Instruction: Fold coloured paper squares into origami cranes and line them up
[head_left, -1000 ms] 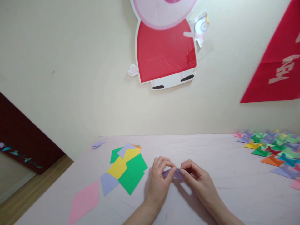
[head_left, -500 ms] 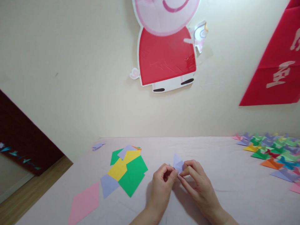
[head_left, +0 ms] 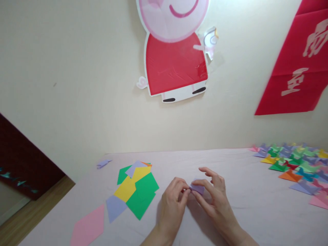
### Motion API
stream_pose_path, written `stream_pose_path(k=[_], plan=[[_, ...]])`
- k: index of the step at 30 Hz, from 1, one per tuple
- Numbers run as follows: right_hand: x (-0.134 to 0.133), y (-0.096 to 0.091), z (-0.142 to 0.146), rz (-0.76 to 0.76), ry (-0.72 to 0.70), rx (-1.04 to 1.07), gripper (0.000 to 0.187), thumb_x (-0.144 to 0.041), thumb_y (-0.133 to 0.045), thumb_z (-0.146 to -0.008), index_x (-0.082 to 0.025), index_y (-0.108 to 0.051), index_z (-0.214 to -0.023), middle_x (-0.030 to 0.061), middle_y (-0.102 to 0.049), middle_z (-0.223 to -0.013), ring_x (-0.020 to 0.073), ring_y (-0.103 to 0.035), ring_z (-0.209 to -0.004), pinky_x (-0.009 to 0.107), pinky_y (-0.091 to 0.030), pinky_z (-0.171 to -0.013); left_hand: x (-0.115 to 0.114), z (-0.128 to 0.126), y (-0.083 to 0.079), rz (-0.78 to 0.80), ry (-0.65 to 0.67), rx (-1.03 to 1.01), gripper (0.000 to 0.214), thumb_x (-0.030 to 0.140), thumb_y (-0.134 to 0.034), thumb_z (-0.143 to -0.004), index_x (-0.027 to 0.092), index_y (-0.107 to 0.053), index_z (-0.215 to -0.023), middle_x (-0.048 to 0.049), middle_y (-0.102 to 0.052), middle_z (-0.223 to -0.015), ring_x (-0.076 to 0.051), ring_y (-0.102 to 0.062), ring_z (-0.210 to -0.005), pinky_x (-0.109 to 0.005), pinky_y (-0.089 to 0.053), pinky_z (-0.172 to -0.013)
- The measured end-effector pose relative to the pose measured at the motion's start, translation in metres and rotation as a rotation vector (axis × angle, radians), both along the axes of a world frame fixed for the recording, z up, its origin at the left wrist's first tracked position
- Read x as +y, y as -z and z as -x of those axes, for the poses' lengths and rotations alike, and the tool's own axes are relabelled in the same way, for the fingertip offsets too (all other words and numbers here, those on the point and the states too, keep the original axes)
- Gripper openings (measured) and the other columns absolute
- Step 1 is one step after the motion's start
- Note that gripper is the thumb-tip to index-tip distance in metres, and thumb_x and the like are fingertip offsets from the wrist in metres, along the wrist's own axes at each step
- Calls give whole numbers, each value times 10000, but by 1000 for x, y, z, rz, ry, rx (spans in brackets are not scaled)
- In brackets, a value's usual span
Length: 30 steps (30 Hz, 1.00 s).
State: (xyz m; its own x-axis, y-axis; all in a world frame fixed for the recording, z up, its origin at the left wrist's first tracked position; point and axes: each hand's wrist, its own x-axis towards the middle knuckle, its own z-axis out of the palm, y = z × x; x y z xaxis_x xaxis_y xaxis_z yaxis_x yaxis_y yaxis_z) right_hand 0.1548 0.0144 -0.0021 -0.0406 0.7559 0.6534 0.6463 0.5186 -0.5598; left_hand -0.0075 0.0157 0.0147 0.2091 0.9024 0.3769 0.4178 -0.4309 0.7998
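Note:
Between my two hands is a small folded piece of lavender paper (head_left: 199,189), low over the pale cloth-covered table (head_left: 246,218). My left hand (head_left: 173,203) pinches its left end between thumb and fingertips. On its right side, my right hand (head_left: 215,194) grips the paper with thumb and index finger, while its other fingers are raised and spread. The fingers cover part of the folds, so the paper's full shape is hidden.
Left of my hands lie loose squares: green paper (head_left: 142,194), yellow paper (head_left: 125,189), lavender paper (head_left: 115,207) and pink paper (head_left: 88,225). A folded lavender piece (head_left: 104,164) lies at the far left corner. Rows of folded paper figures (head_left: 290,175) fill the right side, by the wall (head_left: 102,102).
The lavender paper, which stood up as a point between my hands, now lies lower and flatter. My right hand's outer fingers have lifted and spread. The whole view has shifted slightly.

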Motion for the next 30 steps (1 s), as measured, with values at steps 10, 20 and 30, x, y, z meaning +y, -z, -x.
stream_pose_path(k=[10, 20, 30], plan=[[3, 0, -2, 179, -117, 189, 120, -361, -603, -859, -280, -689, -843, 76, -590, -1215, 304, -478, -1185, 502, -401, -987, 2, 1, 4, -76, -16, 21, 110, 141, -564, -872, 226, -626, -843, -35, -689, -986, -218, -603, -945, -364, -455, -860], [8, -2, 0, 420, -359, 561, 257, -436, -648, -825, -199, -644, -727, 48, -624, -863, 207, -600, -838, 302, -480, -751, 3, 1, 3, 62, 80, -147, 108, 186, -564, -863, 212, -596, -764, -30, -676, -927, -198, -600, -923, -305, -446, -825], [8, -9, 2, 418, -329, 578, 298, -438, -695, -768, -192, -604, -628, 18, -565, -733, 174, -545, -702, 272, -445, -647, 6, 2, 8, 156, 60, -149, 155, 302, -567, -906, 193, -577, -797, 1, -574, -793, -161, -546, -762, -260, -409, -708]])
